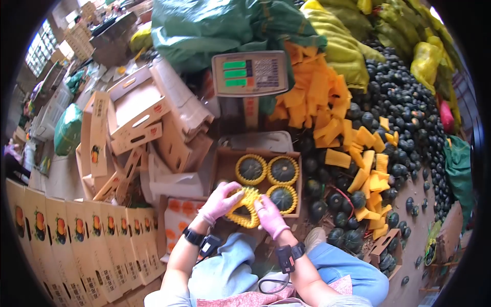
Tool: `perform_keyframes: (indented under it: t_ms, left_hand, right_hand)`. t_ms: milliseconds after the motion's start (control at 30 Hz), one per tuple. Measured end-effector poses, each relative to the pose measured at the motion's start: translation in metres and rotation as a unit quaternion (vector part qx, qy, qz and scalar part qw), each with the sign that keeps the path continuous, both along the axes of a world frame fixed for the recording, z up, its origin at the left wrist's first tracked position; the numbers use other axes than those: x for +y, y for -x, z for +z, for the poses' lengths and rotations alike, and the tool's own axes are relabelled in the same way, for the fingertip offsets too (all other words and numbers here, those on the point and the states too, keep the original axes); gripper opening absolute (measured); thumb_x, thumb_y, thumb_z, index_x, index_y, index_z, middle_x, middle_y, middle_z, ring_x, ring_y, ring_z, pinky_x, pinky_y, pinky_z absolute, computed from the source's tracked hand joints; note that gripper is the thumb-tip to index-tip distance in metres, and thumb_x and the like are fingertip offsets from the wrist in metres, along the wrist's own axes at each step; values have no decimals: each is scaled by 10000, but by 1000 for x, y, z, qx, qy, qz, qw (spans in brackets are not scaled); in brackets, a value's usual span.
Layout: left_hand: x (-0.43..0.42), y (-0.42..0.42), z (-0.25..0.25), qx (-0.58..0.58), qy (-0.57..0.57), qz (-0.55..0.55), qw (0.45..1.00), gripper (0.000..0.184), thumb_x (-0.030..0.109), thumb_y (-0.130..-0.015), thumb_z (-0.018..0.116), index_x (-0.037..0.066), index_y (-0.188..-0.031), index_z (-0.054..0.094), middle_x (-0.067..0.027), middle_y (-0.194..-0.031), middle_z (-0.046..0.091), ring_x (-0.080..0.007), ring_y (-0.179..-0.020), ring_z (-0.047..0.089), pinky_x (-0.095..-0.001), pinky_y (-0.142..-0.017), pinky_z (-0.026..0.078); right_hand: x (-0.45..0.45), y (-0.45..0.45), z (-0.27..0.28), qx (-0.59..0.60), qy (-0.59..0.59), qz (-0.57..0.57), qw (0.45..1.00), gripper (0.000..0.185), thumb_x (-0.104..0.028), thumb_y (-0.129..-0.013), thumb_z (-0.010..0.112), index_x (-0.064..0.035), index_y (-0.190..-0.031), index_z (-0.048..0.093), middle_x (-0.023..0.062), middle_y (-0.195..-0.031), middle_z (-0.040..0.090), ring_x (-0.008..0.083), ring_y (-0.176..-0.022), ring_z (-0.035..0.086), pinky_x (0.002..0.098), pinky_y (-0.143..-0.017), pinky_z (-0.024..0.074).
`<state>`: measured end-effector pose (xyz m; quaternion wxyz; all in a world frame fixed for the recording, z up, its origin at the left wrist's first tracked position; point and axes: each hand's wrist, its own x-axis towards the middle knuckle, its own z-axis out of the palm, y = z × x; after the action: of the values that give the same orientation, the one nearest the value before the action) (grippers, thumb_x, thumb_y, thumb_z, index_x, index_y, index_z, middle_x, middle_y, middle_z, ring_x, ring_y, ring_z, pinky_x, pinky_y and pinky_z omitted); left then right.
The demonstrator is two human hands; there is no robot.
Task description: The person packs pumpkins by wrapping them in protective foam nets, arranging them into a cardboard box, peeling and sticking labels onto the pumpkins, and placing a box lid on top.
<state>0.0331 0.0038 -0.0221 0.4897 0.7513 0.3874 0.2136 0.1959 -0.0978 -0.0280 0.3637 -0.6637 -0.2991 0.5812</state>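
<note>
My left hand (pixel 221 201) and my right hand (pixel 271 218), both in pink gloves, grip a yellow foam net sleeve (pixel 244 221) between them. The sleeve is bunched into a ring shape; whether anything sits inside it I cannot tell. Just beyond is an open cardboard box (pixel 299 176), with my hands over its near edge. In it lie three dark green squashes, each ringed by a yellow foam net: one at the back left (pixel 250 170), one at the back right (pixel 282 170) and one at the front right (pixel 281 199).
A scale display (pixel 250 74) stands behind the box. Loose yellow foam sleeves (pixel 312 92) and a large heap of dark squashes (pixel 404 102) lie to the right. Open cardboard trays (pixel 135 105) pile up at the left, above a row of printed cartons (pixel 76 240).
</note>
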Motion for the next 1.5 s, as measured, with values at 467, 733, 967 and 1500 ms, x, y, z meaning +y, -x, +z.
perform_keyframes:
  t_ms: [467,733,967,1500]
  left_hand:
    - [-5,-3,-26,-256,185,120,941,159,153,-939,568,21,-1027,569,-4,-992,582,-80,-937,530,-239,-832,460]
    - [4,-6,-41,-162,64,118,978,166,162,-927,571,17,-1003,543,-71,-869,535,-114,-832,512,-265,-769,445]
    - [14,-8,-61,-177,120,205,955,131,137,-932,565,16,-887,539,-23,-761,527,-86,-743,477,-253,-693,441]
    - [-9,8,-7,-20,-153,74,985,248,30,-875,552,63,-1113,615,-182,-1058,574,-364,-931,604,-368,-775,516]
  right_hand:
    - [33,-3,-22,-157,-251,-56,954,219,-157,-926,540,-6,-1084,548,154,-1009,591,259,-944,567,342,-852,444]
    - [45,7,-22,-272,-251,-124,921,148,-185,-926,584,-54,-994,586,144,-747,602,239,-654,590,327,-638,479]
    - [62,-17,-52,-97,-125,-145,977,182,-160,-918,597,0,-832,593,-5,-728,581,55,-677,465,228,-623,420]
    - [14,8,-5,-496,-183,18,848,278,-83,-838,564,-158,-1105,567,116,-974,579,325,-877,609,418,-710,529]
